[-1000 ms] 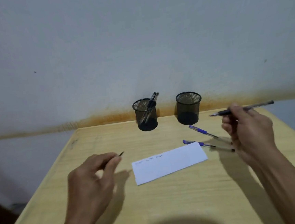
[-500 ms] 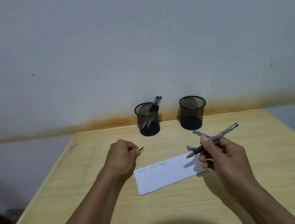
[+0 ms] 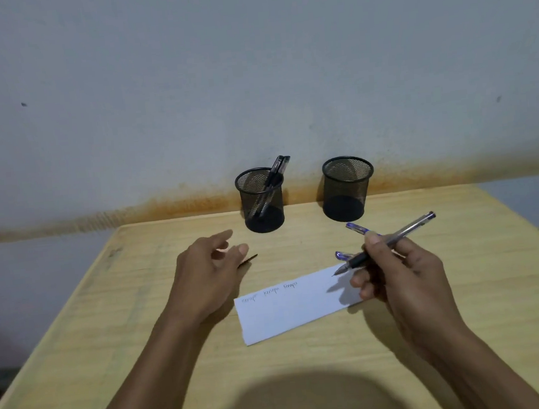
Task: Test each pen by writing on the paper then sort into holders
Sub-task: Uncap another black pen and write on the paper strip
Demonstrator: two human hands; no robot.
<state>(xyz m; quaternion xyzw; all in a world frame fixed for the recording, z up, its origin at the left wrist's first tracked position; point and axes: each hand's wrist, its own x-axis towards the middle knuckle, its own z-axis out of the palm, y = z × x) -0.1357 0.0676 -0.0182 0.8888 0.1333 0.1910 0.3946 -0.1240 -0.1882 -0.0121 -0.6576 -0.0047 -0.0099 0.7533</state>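
- Head view, looking down on the wooden surface [image 3: 115, 315]: the right hand [image 3: 405, 277] pinched a clear-barrelled pen with a black grip [image 3: 392, 241] between thumb and fingers, nib down and to the left.
- A second earlier that pen had been held level and high at about two o'clock from the paper [image 3: 296, 303]; half a second earlier it had swung down, and now its nib hung just over the paper's right end, whether touching or not I could not tell.
- The left hand [image 3: 209, 271] had been closed in a loose fist half a second earlier; now its fingers were spread and lifted, with a thin dark piece, probably the pen's cap [image 3: 248, 261], just beside the thumb at the hand's three o'clock. Whether it was pinched or lay loose on the surface I could not tell.
- Three short scribbles sat along the paper's upper left edge, with none under the nib.
- Two blue-capped pens [image 3: 355, 228] lay at one o'clock from the paper, partly hidden behind the right hand.
- The left mesh holder [image 3: 261, 201], at twelve o'clock, held two pens leaning right; the right mesh holder [image 3: 346, 187], at one o'clock, looked empty.
- My judgement: uncapping was done and the test stroke was the step in hand, so sorting of this pen waited on whether ink showed.
- The paper lay free, and a firm stroke could slide it unless the left hand came over to pin it.
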